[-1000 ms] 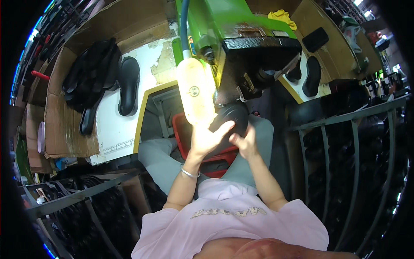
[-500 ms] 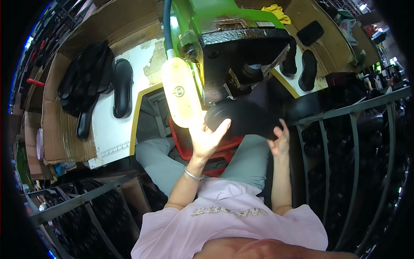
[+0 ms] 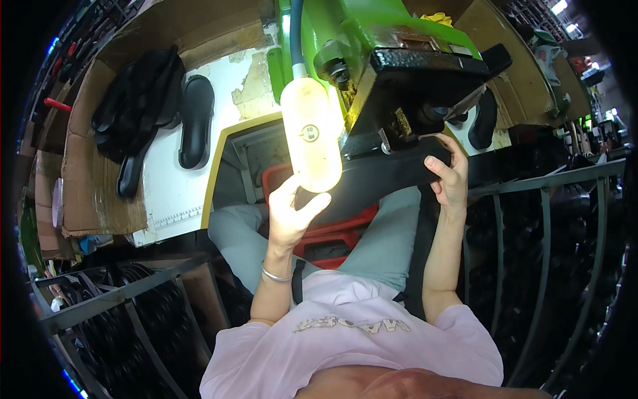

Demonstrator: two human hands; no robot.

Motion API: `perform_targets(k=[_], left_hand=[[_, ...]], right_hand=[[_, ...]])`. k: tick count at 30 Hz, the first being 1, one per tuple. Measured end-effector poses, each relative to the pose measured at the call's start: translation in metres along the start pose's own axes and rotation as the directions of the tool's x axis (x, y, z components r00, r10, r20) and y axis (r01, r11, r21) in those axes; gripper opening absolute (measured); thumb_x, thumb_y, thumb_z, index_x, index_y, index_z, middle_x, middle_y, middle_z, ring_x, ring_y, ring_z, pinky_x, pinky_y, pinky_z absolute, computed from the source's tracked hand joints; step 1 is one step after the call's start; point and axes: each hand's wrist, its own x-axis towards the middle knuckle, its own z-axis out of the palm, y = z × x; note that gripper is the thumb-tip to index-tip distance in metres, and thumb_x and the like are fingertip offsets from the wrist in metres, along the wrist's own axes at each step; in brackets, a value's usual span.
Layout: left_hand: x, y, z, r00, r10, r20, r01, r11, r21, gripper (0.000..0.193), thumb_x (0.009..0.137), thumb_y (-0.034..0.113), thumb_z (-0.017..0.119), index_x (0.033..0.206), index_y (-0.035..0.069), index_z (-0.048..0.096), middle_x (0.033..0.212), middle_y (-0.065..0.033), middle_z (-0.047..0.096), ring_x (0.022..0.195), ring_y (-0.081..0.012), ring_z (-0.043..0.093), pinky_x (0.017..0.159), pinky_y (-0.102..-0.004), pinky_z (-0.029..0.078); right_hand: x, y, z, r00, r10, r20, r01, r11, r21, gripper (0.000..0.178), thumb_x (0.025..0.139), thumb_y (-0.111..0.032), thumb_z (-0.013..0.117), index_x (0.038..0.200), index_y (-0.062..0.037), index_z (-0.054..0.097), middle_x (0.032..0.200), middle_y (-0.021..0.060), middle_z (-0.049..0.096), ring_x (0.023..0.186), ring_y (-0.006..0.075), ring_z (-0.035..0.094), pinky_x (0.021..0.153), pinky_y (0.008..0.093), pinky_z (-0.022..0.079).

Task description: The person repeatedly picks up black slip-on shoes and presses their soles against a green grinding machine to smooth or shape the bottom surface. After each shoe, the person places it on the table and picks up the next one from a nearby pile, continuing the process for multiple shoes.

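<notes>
A black shoe sole (image 3: pixel 382 178) is stretched level between my two hands, under the dark head of a green machine (image 3: pixel 412 86). My left hand (image 3: pixel 289 214) grips its left end, thumb along the near side, partly behind a glowing oval lamp (image 3: pixel 311 136). At the other end my right hand (image 3: pixel 450 174) is closed on the sole, thumb on the near face and fingers reaching up beside the machine's working parts. The sole's far edge lies close below those parts; whether it touches them I cannot tell.
On the white tabletop (image 3: pixel 169 199) at left lie a black sole (image 3: pixel 196 123) and a heap of black straps (image 3: pixel 139 100), inside cardboard walls (image 3: pixel 86 159). Another sole (image 3: pixel 483 120) rests right of the machine. Metal racks (image 3: pixel 545 179) flank me. A red crate (image 3: pixel 332 246) sits below.
Both hands have moved apart, the right one up and to the right. The sole has come up closer to the machine head. My view has shifted slightly.
</notes>
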Motion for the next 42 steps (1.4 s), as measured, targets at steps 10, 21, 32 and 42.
perform_targets(k=[10,21,32,42], left_hand=[[0.017,0.014,0.002,0.989,0.112,0.095,-0.139,0.924,0.357,0.034,0.078,0.008,0.077,0.107,-0.003,0.065,0.098,-0.0094,0.07,0.083,-0.014,0.065,0.078,-0.028,0.051],[0.033,0.008,0.025,0.944,0.329,0.03,-0.31,0.852,0.421,0.036,0.074,0.017,0.083,0.1,-0.002,0.069,0.087,-0.0084,0.072,0.066,-0.012,0.064,0.067,-0.026,0.053],[0.006,0.01,-0.028,0.984,0.047,-0.174,0.014,0.941,0.337,0.021,0.07,0.006,0.083,0.075,0.0,0.064,0.069,-0.0022,0.065,0.063,-0.0052,0.055,0.058,-0.0229,0.045],[0.02,0.049,0.014,0.923,0.368,0.115,-0.32,0.567,0.759,0.038,0.064,0.028,0.089,0.081,0.001,0.068,0.077,-0.0125,0.07,0.065,-0.0222,0.068,0.064,-0.031,0.053]], right_hand=[[-0.005,0.0,-0.001,0.986,-0.167,0.021,0.168,0.984,-0.055,0.053,0.068,0.0,0.08,0.116,0.0022,0.055,0.094,0.0088,0.06,0.065,0.0072,0.056,0.04,0.0165,0.039],[0.002,-0.01,0.003,0.987,-0.161,0.011,0.161,0.977,-0.143,0.06,0.065,-0.008,0.082,0.118,0.0,0.056,0.098,0.0074,0.061,0.074,0.0102,0.062,0.046,0.0158,0.045],[-0.005,0.003,0.05,0.983,-0.103,0.151,0.112,0.992,-0.055,0.059,0.066,-0.002,0.082,0.117,0.0019,0.054,0.099,0.008,0.064,0.083,0.0113,0.062,0.066,0.0214,0.05],[-0.014,0.018,0.045,0.978,-0.186,0.089,0.183,0.982,0.041,0.061,0.07,-0.004,0.083,0.122,0.0025,0.051,0.102,0.0097,0.063,0.087,0.0136,0.062,0.065,0.0212,0.052]])
